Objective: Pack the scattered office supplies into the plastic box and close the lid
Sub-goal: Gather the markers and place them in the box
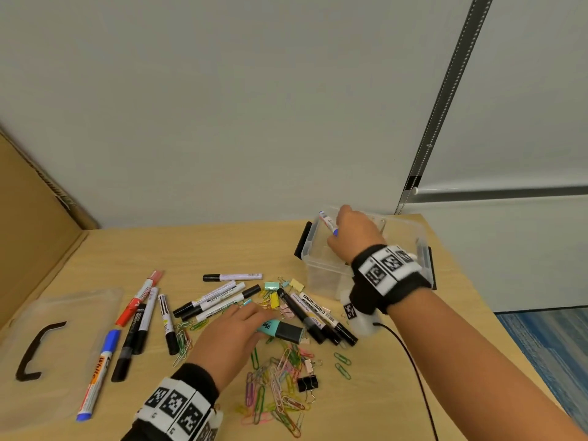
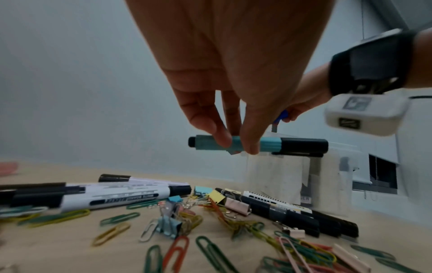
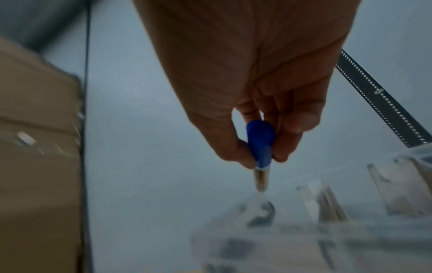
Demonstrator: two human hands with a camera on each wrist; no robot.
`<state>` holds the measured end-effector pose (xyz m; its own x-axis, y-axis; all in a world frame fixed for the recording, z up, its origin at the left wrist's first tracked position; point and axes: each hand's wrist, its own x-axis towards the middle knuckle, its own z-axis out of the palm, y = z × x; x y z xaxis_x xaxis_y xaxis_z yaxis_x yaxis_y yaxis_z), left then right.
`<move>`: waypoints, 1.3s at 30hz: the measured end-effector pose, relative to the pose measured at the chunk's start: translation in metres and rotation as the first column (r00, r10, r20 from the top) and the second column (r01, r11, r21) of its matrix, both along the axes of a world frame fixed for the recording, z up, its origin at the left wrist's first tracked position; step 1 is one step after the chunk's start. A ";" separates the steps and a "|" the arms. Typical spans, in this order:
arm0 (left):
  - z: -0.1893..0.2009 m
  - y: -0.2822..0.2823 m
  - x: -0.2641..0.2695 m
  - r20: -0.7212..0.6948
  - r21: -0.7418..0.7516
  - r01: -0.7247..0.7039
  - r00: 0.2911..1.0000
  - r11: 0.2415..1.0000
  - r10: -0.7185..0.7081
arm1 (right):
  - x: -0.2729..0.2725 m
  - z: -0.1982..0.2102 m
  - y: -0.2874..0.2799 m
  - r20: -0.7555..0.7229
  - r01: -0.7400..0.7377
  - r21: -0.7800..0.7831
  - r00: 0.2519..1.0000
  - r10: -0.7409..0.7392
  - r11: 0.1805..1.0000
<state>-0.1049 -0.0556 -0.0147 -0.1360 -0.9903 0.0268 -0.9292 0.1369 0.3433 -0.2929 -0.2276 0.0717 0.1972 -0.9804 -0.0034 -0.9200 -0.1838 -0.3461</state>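
left hand pinching teal black-capped highlighter off wooden table | right hand fingers grip blue-capped white marker, seemingly over clear plastic box

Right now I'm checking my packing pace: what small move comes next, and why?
Probably lower and release the blue-capped marker: your right hand pinches it over the open plastic box, while your left hand already holds the teal highlighter.

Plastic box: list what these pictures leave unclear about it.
- Contents: in the head view the right hand and wristband cover much of the plastic box; the right wrist view is blurred.
- Far rim: hidden behind that hand.
- Blue-capped marker: its label is too small to read.
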 end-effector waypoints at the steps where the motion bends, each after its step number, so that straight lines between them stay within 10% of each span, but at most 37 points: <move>1: -0.001 0.002 0.002 0.002 -0.003 -0.003 1.000 1.000 0.003 | 0.007 -0.004 -0.006 -0.055 0.019 0.042 0.998 -0.016 0.999; 6: -0.003 0.007 0.007 -0.009 0.027 -0.023 1.000 0.999 0.023 | 0.022 -0.027 -0.023 -0.268 0.027 0.107 0.964 0.003 0.994; 10: -0.003 0.007 0.008 0.001 0.042 -0.025 1.000 0.999 0.025 | 0.015 -0.041 -0.025 -0.161 -0.030 0.120 0.986 0.050 0.992; 14: -0.005 0.004 0.008 0.019 0.061 -0.013 1.000 0.998 0.012 | -0.028 -0.045 -0.005 0.149 0.001 -0.117 0.989 0.016 0.993; 18: 0.004 -0.009 0.006 0.031 0.024 0.008 0.999 1.000 -0.008 | -0.093 -0.059 0.015 0.122 0.129 -0.402 0.989 -0.087 0.907; 24: 0.052 -0.086 -0.023 0.138 -0.262 0.138 0.985 0.955 -0.105 | -0.133 -0.101 0.009 0.178 0.260 -0.109 0.955 -0.239 0.959; 30: 0.084 -0.180 -0.062 0.655 -0.021 0.439 0.684 0.898 -0.319 | -0.131 -0.101 0.010 0.215 0.244 -0.112 0.952 -0.216 0.963; 37: 0.064 -0.225 -0.098 0.852 0.323 0.458 0.239 0.828 -0.465 | -0.131 -0.099 0.013 0.206 0.239 -0.117 0.956 -0.211 0.964; 39: 0.055 -0.229 -0.102 0.804 0.335 0.386 0.358 0.859 -0.475 | -0.131 -0.098 0.014 0.201 0.240 -0.122 0.956 -0.213 0.963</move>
<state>-0.2065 -0.2843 0.0406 -0.4541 -0.7812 -0.4284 -0.5718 0.6243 -0.5323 -0.4239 -0.2137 -0.0265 -0.0459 -0.9867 0.1561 -0.8661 -0.0386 -0.4985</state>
